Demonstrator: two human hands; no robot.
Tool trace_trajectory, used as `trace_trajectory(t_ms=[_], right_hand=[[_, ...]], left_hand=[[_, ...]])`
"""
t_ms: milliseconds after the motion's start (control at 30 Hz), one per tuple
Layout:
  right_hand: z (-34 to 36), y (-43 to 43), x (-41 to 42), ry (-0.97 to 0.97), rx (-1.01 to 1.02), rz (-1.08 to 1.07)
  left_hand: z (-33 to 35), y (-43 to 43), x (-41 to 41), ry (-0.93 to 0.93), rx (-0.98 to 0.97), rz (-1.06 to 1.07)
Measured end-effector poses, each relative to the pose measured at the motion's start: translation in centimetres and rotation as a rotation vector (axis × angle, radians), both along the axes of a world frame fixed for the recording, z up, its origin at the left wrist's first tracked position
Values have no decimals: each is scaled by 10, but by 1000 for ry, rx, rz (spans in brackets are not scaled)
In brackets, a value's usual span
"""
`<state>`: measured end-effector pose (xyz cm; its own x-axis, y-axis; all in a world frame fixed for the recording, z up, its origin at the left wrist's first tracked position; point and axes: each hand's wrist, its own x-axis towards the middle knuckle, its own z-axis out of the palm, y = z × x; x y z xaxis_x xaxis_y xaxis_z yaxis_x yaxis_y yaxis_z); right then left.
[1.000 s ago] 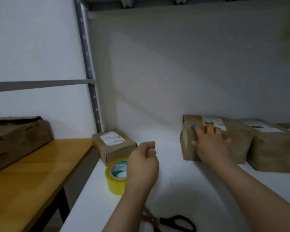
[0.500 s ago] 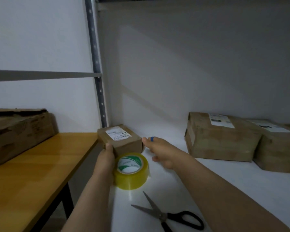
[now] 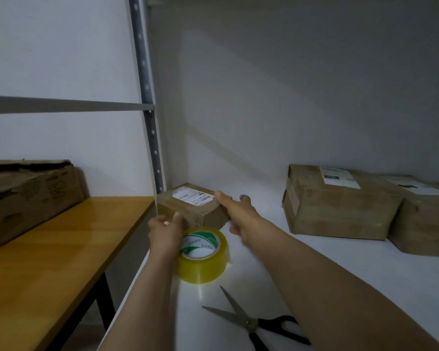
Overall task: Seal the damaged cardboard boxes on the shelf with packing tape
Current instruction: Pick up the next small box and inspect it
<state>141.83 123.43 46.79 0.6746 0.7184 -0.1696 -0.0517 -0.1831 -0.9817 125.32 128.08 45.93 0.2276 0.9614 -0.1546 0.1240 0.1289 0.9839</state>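
Though small, box between fingers (touching)

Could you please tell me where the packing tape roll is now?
In the head view the tape roll sits on the white shelf, left of centre, just in front of the small labelled box, scissors nearer the camera.

Both forearms are seen bare to the frame's lower edge. The left hand and right hand are ungloved. A small blue patch is carried on one right fingertip; its material cannot be told.
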Motion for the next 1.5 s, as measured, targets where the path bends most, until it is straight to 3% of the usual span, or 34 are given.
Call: trace_trajectory(t_ms=[233,400,533,667,867,1000,1167,1300,1500], right_hand=[[-12,19,10,-23,6,43],[-11,22,7,-44,53,26],[0,15,8,104,104,3],[18,-5,11,118,262,-55],[34,-60,22,-388,377,-160],[29,-107,16,-701,351,-156],[18,-150,12,-812,421,-205],[3,-163,14,-864,405,-171],[0,-168,13,-1103,475,-127]], left_hand=[[-4,6,5,21,21,-283],[-4,6,4,59,84,-304],[-1,1,2,96,102,-329],[0,-6,-3,218,160,-377],[-3,-15,-7,201,165,-306],[2,-22,-4,211,293,-230],[7,-33,-4,211,397,-166],[14,-36,-11,-80,180,-133],[11,-49,-1,-4,74,-277]])
